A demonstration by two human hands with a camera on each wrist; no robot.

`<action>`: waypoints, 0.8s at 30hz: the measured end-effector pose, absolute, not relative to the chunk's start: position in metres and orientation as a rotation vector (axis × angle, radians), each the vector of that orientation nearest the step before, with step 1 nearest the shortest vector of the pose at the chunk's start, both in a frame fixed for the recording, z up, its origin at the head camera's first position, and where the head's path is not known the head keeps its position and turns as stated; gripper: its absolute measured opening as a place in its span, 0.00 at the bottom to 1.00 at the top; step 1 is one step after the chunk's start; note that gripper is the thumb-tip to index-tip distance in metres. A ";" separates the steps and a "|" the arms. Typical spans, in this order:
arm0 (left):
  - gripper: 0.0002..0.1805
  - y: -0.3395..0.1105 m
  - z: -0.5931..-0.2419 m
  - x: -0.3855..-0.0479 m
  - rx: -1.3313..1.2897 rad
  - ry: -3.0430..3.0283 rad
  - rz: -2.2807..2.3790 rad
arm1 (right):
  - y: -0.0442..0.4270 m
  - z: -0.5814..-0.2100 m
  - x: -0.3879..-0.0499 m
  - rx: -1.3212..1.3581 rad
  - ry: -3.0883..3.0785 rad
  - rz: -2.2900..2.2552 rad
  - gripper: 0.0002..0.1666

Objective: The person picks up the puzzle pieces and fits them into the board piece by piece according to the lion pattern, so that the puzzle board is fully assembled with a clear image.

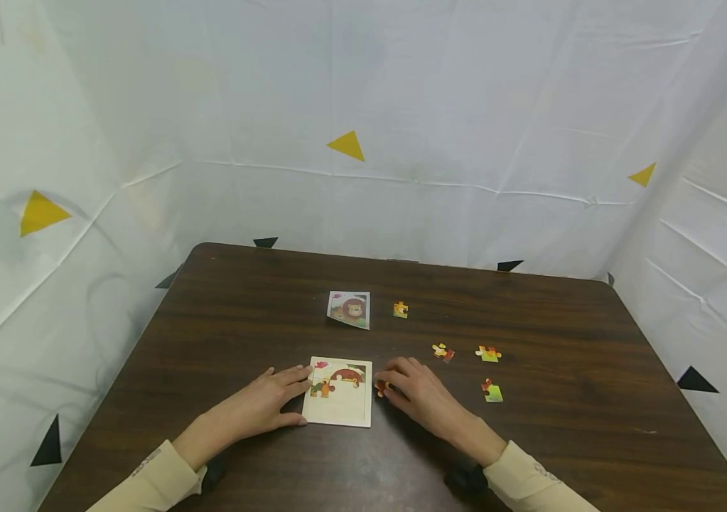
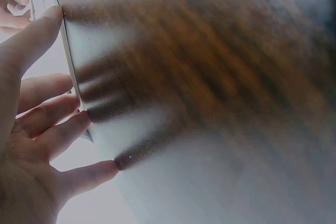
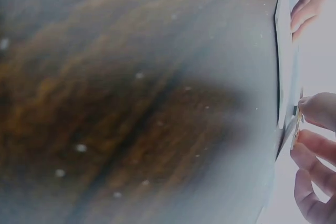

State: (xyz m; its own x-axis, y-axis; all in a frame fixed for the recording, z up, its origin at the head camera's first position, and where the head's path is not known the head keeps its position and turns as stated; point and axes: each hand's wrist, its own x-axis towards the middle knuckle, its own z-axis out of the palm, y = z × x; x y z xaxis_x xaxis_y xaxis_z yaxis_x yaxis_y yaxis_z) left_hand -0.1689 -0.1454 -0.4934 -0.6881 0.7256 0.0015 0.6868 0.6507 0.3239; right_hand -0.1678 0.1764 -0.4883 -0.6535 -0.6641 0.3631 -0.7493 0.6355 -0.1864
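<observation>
A square wooden puzzle board (image 1: 340, 412) lies on the table in the head view, with several fitted pieces along its upper part showing a lion's mane. At its left edge, my left hand (image 1: 261, 403) is spread, the fingers fairly straight and the fingertips touching the board. My right hand (image 1: 423, 400) is just beyond the right edge and pinches a small orange-red puzzle piece (image 1: 381, 388) between thumb and fingers. The right wrist view shows that thin piece (image 3: 296, 129) edge-on between the fingertips, close to the board. Fingers partly hide its picture.
A lion picture card (image 1: 349, 310) lies behind the board, one corner curling. Loose puzzle pieces are scattered to the right: one near the card (image 1: 401, 310), a red-and-yellow one (image 1: 443, 353), a yellow-green one (image 1: 488, 354) and a green one (image 1: 493, 392). White sheeting (image 1: 401, 107) surrounds the dark table (image 1: 261, 299).
</observation>
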 end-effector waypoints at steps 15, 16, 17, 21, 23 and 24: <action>0.35 -0.146 -0.493 -0.169 1.172 2.736 0.458 | 0.166 -0.481 -0.170 1.202 -2.605 0.469 0.18; 0.35 -0.146 -0.492 -0.169 1.172 2.735 0.460 | 0.166 -0.481 -0.170 1.199 -2.611 0.467 0.18; 0.35 -0.146 -0.493 -0.169 1.165 2.732 0.463 | 0.165 -0.480 -0.170 1.198 -2.615 0.465 0.18; 0.35 -0.146 -0.493 -0.170 1.161 2.730 0.464 | 0.163 -0.478 -0.171 1.193 -2.620 0.458 0.18; 0.35 -0.146 -0.493 -0.170 1.159 2.729 0.463 | 0.161 -0.477 -0.172 1.197 -2.613 0.465 0.18; 0.35 -0.146 -0.493 -0.170 1.158 2.729 0.462 | 0.160 -0.477 -0.173 1.198 -2.612 0.469 0.17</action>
